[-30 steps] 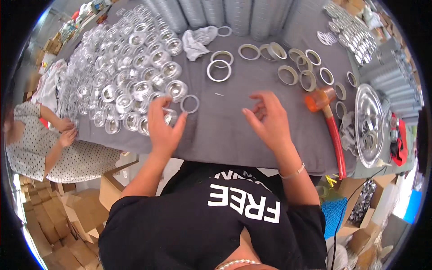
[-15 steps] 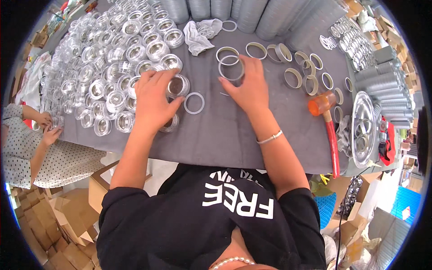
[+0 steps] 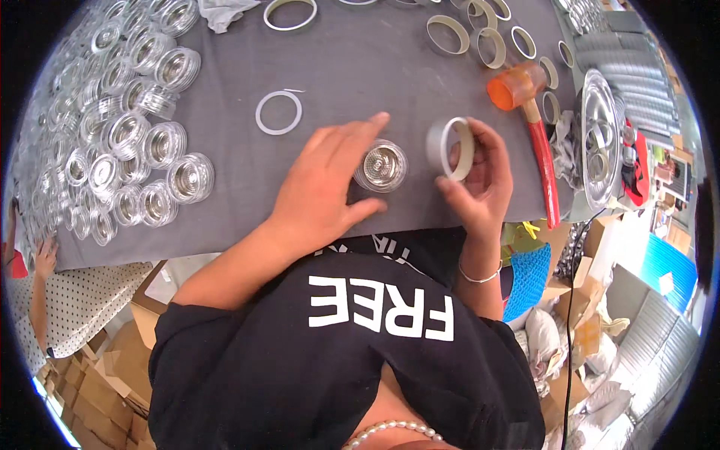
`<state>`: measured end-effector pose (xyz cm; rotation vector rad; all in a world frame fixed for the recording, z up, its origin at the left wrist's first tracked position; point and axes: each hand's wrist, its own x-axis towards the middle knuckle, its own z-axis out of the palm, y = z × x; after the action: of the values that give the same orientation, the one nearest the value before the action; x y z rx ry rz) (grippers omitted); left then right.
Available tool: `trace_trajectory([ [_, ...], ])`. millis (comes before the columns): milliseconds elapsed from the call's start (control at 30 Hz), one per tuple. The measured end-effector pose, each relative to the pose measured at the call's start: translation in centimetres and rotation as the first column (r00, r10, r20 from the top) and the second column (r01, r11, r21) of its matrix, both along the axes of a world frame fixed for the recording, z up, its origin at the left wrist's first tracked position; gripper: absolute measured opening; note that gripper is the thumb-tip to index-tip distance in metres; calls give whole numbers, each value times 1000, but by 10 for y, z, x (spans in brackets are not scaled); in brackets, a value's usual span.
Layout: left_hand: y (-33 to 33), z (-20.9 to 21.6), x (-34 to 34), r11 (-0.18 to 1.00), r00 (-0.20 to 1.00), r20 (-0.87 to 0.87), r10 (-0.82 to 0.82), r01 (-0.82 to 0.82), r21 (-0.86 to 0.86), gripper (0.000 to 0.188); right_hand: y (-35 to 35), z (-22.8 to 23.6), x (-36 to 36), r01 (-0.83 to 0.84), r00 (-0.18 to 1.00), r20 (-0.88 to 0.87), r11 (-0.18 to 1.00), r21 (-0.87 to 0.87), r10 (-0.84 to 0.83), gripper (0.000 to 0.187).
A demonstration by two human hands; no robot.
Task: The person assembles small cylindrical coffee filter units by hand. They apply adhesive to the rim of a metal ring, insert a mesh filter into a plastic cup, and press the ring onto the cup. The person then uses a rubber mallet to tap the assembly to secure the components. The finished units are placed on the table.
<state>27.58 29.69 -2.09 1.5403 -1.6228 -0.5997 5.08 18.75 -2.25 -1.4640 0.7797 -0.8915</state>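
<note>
My right hand (image 3: pixel 484 176) grips a deep silver metal ring (image 3: pixel 450 150) on edge, its pale inner wall facing right. Just left of that ring, on the grey cloth, sits a round clear glass-like dish (image 3: pixel 382 166) with a silvery patterned bottom. My left hand (image 3: pixel 322 184) lies along the dish's left side, fingers and thumb spread apart; whether it touches the dish I cannot tell. Farther back, a flat white ring (image 3: pixel 259 114) lies beside a tiny white strip (image 3: pixel 295 91).
Many clear dishes (image 3: pixel 165 142) are heaped at left. Deep rings (image 3: pixel 448 34) stand at the back right. A mallet (image 3: pixel 541 150) with an orange head lies at right, near a grey rag (image 3: pixel 564 150) and a metal tray (image 3: pixel 592 180). Someone's hand (image 3: pixel 46 256) shows far left.
My left hand has left the dish heap and come nearer me, beside one dish. My right hand, earlier at a thin flat ring, now holds a deep ring. The view has tilted down.
</note>
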Motion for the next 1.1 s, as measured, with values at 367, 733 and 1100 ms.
trace_trajectory([
  [367,7,-8,11,998,906,-420,-49,34,-44,91,12,0,30,-222,935,-346,887,-405,76,70],
  [733,1,-7,11,998,988,-141,-70,70,-2,88,19,-9,32,-238,882,-471,856,-460,-8,66],
  [1100,-2,6,16,993,997,-47,-64,68,96,103,-5,17,35,-504,721,-675,787,-357,156,86],
])
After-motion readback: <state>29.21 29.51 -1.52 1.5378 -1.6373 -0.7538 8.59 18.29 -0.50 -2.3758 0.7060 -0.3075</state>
